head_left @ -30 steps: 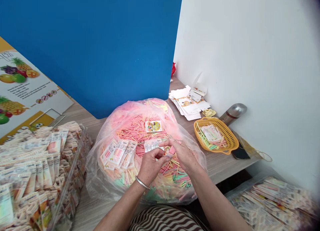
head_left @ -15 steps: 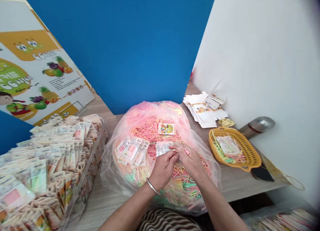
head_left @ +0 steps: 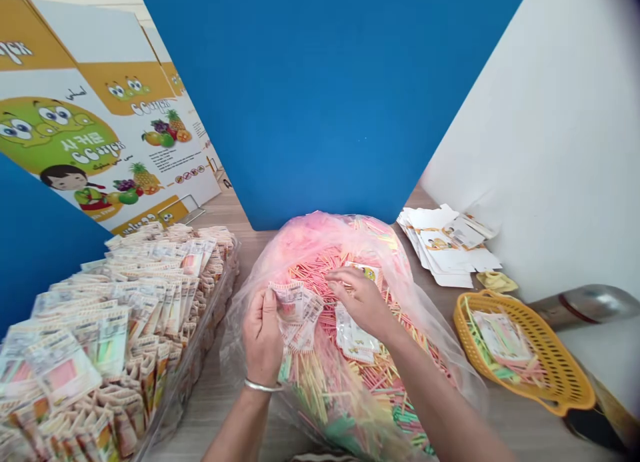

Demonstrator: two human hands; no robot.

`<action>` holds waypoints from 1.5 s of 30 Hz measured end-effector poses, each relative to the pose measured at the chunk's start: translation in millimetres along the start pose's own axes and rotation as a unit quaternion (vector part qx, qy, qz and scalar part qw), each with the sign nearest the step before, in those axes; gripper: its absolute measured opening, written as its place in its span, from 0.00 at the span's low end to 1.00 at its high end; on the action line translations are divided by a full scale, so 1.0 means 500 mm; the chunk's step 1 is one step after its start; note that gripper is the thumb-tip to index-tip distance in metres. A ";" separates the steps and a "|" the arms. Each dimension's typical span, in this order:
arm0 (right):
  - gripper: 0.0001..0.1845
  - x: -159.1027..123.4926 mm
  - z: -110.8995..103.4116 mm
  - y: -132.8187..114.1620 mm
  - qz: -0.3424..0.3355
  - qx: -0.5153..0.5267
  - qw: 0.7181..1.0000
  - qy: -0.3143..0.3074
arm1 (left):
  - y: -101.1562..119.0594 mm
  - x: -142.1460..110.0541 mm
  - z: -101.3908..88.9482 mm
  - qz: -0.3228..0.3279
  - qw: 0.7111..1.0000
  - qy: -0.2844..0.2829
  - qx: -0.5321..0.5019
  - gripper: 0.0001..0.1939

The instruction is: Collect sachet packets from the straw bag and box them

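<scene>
White printed packet strip (head_left: 296,309) now pinched in the left hand (head_left: 263,335) alone. Hands have moved apart since earlier; right hand (head_left: 363,302) open, fingers (head_left: 337,279) spread above pastel sticks (head_left: 320,395) beside a printed card (head_left: 370,272), inside a clear plastic bag (head_left: 437,345). Packed clear tray (head_left: 210,309) left, yellow basket (head_left: 480,309) right, on the desk (head_left: 215,429).

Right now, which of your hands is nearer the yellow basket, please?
Right hand: nearer, left of the yellow basket. Left hand: farther left, holding a packet strip.
</scene>
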State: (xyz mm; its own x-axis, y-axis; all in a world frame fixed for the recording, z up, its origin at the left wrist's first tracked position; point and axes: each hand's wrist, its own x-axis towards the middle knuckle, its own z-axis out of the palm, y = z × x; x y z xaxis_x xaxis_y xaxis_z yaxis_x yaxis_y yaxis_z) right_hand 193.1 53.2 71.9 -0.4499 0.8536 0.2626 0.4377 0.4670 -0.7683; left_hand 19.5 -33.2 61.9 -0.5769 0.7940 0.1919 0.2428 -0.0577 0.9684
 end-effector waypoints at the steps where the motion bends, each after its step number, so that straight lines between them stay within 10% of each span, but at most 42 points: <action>1: 0.14 0.034 0.025 0.013 -0.002 -0.070 0.997 -0.032 | -0.012 0.016 -0.006 -0.001 1.000 -0.004 0.012 0.20; 4: 0.16 0.125 0.097 0.051 0.044 -0.238 0.965 -0.103 | -0.050 0.047 -0.009 -0.018 0.999 -0.023 -0.020 0.18; 11: 0.15 0.224 0.145 0.087 0.022 -0.277 0.959 -0.053 | -0.059 0.056 -0.040 -0.015 0.999 -0.033 -0.025 0.21; 20: 0.18 0.215 0.199 0.086 -0.050 -0.406 0.909 -0.077 | -0.103 0.052 0.015 0.122 0.952 -0.097 0.262 0.15; 33: 0.18 0.188 0.184 0.091 -0.021 -0.413 0.908 -0.067 | -0.099 0.039 0.023 0.164 0.922 -0.092 0.339 0.15; 39: 0.10 0.126 0.081 0.074 0.097 -0.067 0.992 -0.039 | -0.059 0.037 0.008 0.203 0.944 -0.045 0.257 0.16; 45: 0.17 -0.018 0.038 0.040 0.104 0.352 0.930 -0.026 | 0.001 -0.015 0.080 0.043 0.983 -0.179 -0.017 0.18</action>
State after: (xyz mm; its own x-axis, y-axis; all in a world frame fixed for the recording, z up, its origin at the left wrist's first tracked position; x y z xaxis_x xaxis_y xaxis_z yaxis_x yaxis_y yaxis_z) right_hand 190.9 50.6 42.9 -0.4574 0.8878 0.0505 -0.0896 0.0104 -0.9959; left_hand 55.1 -14.9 54.7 -0.2435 0.9468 0.2104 0.2478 -0.1490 0.9573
